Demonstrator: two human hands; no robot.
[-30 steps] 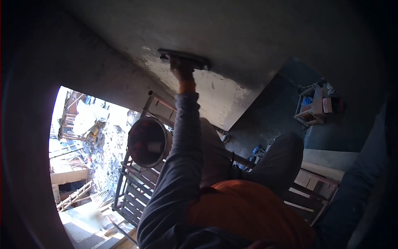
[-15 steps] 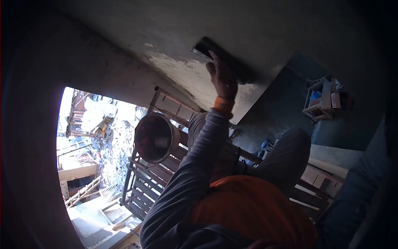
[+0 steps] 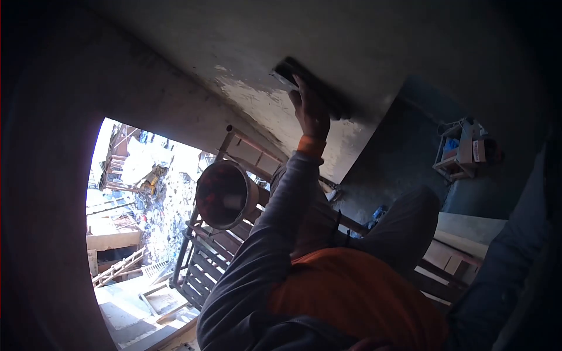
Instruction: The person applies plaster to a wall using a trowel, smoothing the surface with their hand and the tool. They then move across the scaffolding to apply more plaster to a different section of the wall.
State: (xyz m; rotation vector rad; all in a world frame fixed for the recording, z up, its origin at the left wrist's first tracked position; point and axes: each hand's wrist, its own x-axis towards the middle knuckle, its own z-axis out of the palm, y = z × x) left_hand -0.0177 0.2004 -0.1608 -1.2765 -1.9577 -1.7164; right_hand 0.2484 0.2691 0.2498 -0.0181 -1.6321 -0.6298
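Observation:
My left hand [image 3: 312,112] is raised, its fingers closed round a long, dark plastering trowel [image 3: 310,88]. The trowel lies against a grey plastered surface [image 3: 234,35], and its lower end is blurred. Below and left of it is a paler, patchy strip [image 3: 252,99] with ragged edges. An orange cuff [image 3: 311,146] circles the left wrist. Nearer my forearm, a round bucket [image 3: 225,196] stands with its mouth towards me; something pale shows inside. On the far right only a dark sleeve [image 3: 503,263] appears, and my right hand is not visible.
Slatted scaffold boards [image 3: 205,263] and a pipe frame [image 3: 252,143] lie beside and under my legs. Left of them is a bright opening [image 3: 158,222] onto debris and timber far below. A wooden stand [image 3: 459,152] with boxes is at the right.
The view has shifted slightly, so the bucket and opening sit a little further right. My left hand and the trowel have moved slightly left along the surface, the grip unchanged.

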